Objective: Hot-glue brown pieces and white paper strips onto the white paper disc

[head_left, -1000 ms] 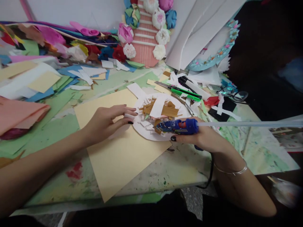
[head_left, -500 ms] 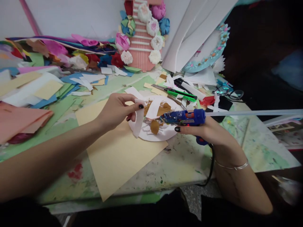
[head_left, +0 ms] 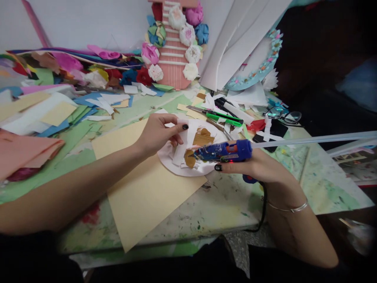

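My left hand [head_left: 163, 131] pinches a white paper strip [head_left: 182, 147] between thumb and fingers, above the left part of a white oval disc [head_left: 176, 169]. Brown pieces lie on the disc, among them a ribbed brown patch [head_left: 204, 137] and a small rounded brown piece [head_left: 190, 158]. A blue glue gun [head_left: 225, 151] is gripped in my right hand [head_left: 253, 167]; its nozzle points left, right by the rounded brown piece. A long clear glue stick [head_left: 312, 139] sticks out of the gun's back end. Under the disc lies a cream paper sheet [head_left: 147, 200].
Behind the disc lie a green cutter knife [head_left: 224, 118], markers and glasses [head_left: 284, 116]. Paper scraps [head_left: 59, 110] cover the table's left side. A pink board with paper flowers [head_left: 175, 72] and a blue flowered ring [head_left: 253, 78] stand at the back.
My left hand has moved right with the paper strip, which now lies further over the disc. The glue gun's nozzle has shifted slightly left and down to the rounded brown piece.
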A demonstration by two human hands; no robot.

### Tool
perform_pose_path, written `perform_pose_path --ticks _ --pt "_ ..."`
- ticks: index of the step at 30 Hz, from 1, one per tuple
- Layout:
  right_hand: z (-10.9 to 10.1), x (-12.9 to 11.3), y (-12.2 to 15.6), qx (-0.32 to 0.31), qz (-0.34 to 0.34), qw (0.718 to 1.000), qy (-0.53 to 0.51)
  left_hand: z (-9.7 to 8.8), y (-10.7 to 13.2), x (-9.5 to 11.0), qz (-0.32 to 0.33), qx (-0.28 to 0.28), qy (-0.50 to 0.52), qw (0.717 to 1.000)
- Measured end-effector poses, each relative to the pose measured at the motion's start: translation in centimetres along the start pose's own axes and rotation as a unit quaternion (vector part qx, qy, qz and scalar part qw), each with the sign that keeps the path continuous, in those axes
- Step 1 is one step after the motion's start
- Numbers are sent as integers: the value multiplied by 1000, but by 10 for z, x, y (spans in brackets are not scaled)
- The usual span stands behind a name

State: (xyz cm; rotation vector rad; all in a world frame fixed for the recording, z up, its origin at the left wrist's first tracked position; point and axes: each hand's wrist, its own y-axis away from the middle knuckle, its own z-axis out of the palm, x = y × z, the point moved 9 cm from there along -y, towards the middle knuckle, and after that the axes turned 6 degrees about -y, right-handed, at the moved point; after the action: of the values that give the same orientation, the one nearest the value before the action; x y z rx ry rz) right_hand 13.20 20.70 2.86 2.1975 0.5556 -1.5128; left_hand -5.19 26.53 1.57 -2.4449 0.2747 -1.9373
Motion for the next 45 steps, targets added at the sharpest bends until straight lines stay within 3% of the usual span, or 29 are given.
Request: perform_pose_path --ticks 4,16,33,39,45 --pt "16 0 -5 -51 -30 998 7 3 -1 -6 -16 -7 7 1000" --pt "37 6 -18 -45 -60 996 52 7 -1 -14 -40 -26 33 998" --pt "24 8 -12 -12 -26 997 77 8 -2 -9 -32 -33 55 997" --pt "28 2 -12 -15 -55 995 80 8 -4 -15 -51 -28 51 997" --pt "38 7 -16 -37 -54 993 99 12 -4 -9 -10 -51 79 996"
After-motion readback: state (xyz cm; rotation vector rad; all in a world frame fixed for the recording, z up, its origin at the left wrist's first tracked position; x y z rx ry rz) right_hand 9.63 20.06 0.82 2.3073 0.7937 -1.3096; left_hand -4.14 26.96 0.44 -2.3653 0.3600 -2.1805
